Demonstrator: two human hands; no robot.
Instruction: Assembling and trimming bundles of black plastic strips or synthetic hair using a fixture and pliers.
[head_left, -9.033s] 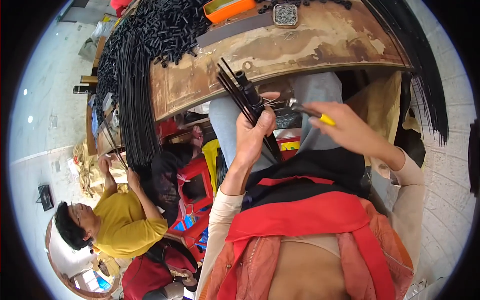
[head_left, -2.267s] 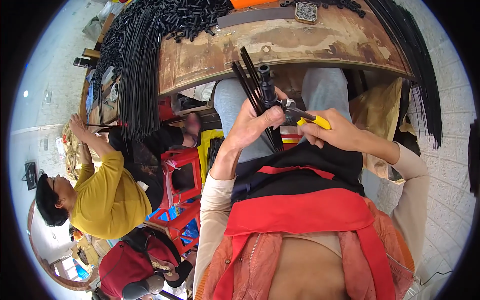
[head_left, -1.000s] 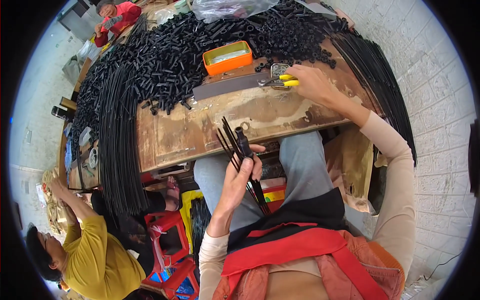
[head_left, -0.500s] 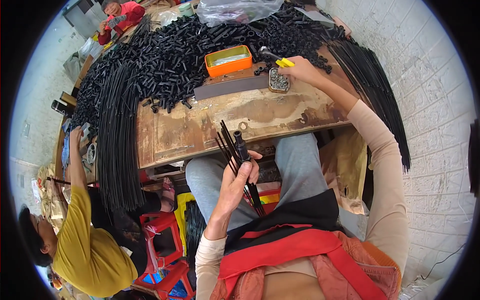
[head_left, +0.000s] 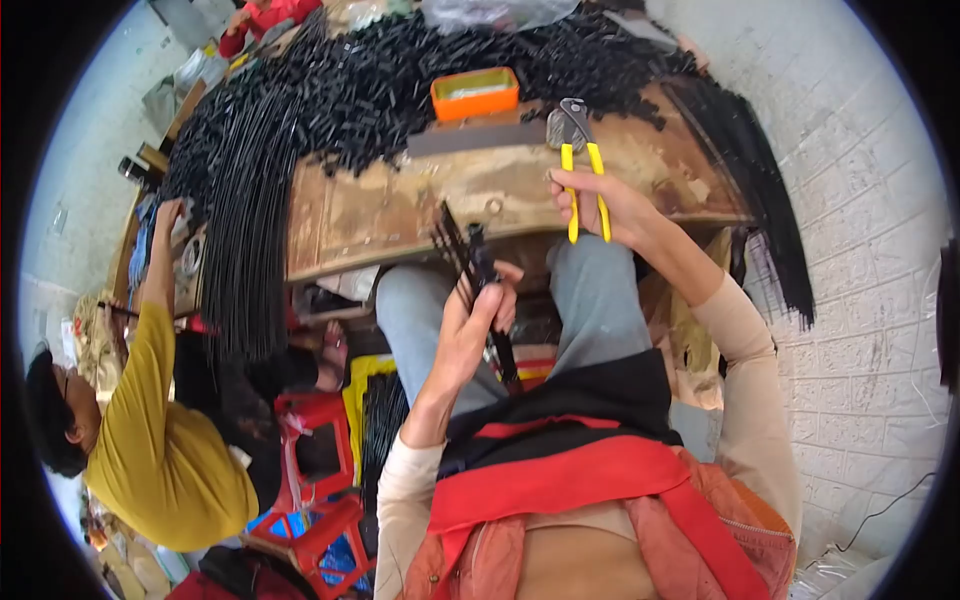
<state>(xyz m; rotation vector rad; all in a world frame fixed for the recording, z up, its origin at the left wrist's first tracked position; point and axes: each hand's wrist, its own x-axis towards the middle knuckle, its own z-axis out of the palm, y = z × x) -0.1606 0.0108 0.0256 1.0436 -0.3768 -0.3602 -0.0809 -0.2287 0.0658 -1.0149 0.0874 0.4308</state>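
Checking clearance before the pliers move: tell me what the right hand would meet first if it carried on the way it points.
The right hand points its yellow-handled pliers up the workbench. Their tip already seems to touch a small round metal part; beyond lies the heap of black pieces. Depth is uncertain.

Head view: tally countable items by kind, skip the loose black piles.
Yellow-handled pliers, in the right hand: 1
Bundle of black rods, in the left hand: 1
Orange tray: 1
Round metal tin: 1
Red plastic stools: 2
Total: 6
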